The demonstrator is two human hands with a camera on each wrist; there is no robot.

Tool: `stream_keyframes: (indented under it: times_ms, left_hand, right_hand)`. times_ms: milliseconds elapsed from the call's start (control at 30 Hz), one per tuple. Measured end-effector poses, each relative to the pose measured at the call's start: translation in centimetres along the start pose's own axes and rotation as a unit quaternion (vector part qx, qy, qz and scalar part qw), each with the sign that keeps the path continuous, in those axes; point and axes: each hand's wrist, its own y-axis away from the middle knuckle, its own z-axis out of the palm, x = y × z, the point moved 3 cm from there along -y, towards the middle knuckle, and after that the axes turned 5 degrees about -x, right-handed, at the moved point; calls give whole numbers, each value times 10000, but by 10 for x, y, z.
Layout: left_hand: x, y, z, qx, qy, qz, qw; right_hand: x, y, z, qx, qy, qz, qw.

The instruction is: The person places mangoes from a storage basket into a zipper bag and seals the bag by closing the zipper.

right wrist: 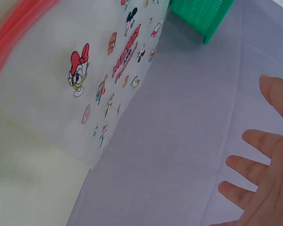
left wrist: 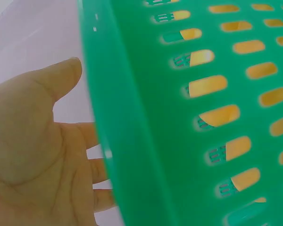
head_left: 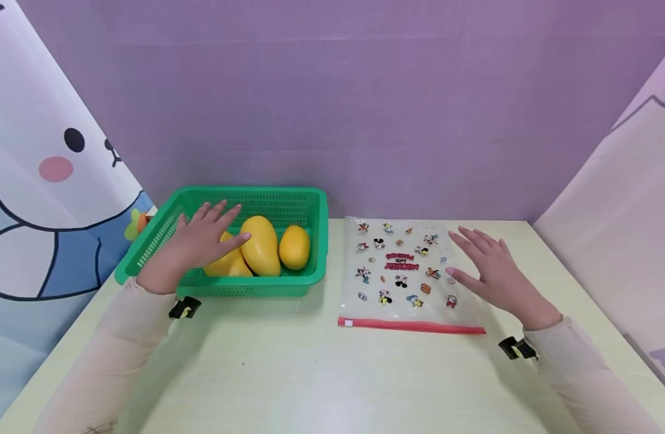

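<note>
Basket (head_left: 294,283) stands at left, with the bag (head_left: 405,276) flat to its right. The left hand (head_left: 193,241) is at the basket, contact unclear; the right hand (head_left: 492,274) is near the bag's right edge. Both have fingers spread, gripping nothing. Three mangoes (head_left: 260,246) show inside the basket. Likely a reaching step; lifting one would call for curled fingers.

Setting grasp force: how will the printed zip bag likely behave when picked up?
The bag looks like thin, see-through film lying flat, so it will probably flop when lifted. Nothing shows inside it, so it is likely light. The red zip strip along its near edge looks thicker, so that side may stay straighter.
</note>
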Motion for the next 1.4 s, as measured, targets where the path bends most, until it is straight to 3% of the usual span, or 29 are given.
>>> stream_keyframes:
  times_ms: [533, 800, 1167, 1400]
  left_hand:
    - [3, -1, -5, -152, -58, 65, 9998]
    - [2, -3, -7, -251, 45, 64, 9997]
    - [4, 0, -15, -196, 87, 72, 9997]
    - [6, -2, -19, -363, 94, 66, 9993]
  right_hand:
    - [-8, 2, 13, -301, -182, -283, 9990]
    - [-14, 3, 19, -709, -317, -315, 9965]
    - [-24, 2, 30, -1130, -431, -681, 9903]
    - [-27, 4, 41, -1491, -495, -736, 9848]
